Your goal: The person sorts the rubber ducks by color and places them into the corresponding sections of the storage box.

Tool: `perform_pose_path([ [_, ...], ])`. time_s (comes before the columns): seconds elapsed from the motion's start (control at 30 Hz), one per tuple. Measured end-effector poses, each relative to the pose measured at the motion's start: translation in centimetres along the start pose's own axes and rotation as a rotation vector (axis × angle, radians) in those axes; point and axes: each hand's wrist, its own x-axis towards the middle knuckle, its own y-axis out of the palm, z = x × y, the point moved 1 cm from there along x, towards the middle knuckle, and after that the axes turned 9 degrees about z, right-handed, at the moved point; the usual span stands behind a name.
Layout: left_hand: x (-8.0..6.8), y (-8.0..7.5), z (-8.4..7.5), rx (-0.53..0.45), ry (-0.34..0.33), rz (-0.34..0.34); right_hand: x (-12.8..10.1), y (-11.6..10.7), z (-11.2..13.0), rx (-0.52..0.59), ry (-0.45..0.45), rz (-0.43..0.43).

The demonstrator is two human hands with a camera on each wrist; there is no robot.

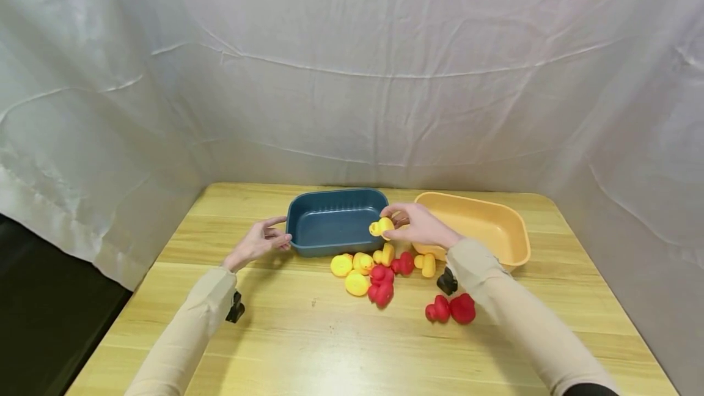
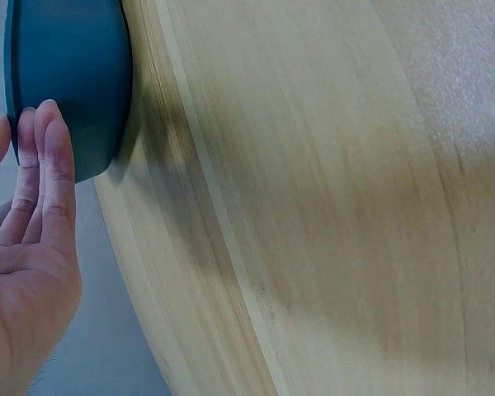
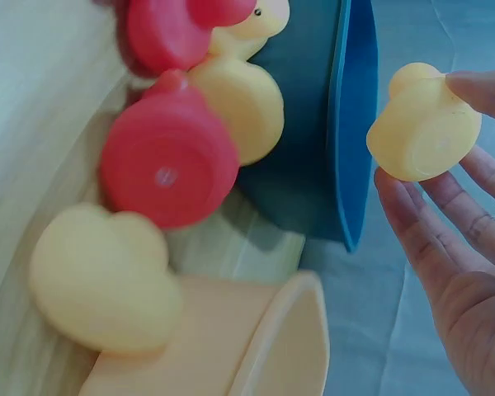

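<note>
My right hand (image 1: pixel 420 225) pinches a yellow rubber duck (image 1: pixel 383 225) between thumb and fingers, over the right end of a dark blue basin (image 1: pixel 332 229). In the right wrist view the flat underside of this held duck (image 3: pixel 429 132) faces the camera. My left hand (image 1: pixel 257 244) is at the basin's left end, thumb and fingers nearly straight. From the left wrist, its fingertips (image 2: pixel 56 136) lie against the blue wall. In front of the basin, yellow ducks (image 1: pixel 357 283) and red ducks (image 1: pixel 381 292) lie close together, some tipped over.
An orange-yellow basin (image 1: pixel 495 225) stands to the right, partly behind my right hand and forearm. A yellow duck (image 1: pixel 426 265) lies by its front wall. Two more red ducks, one here (image 1: pixel 462 308), lie nearer me. White sheeting (image 1: pixel 352 78) hangs behind the wooden table (image 1: pixel 308 347).
</note>
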Motion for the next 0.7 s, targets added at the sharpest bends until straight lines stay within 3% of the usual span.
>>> perform_pose_path([
  [0.27, 0.0, 0.1, 0.0, -0.007, -0.013, -0.008, 3.0, 0.8, 1.3, -0.001, 0.033, 0.027],
  [0.7, 0.0, 0.0, -0.1, -0.023, -0.007, -0.003, 7.8, 2.2, 2.2, -0.005, 0.013, 0.037],
])
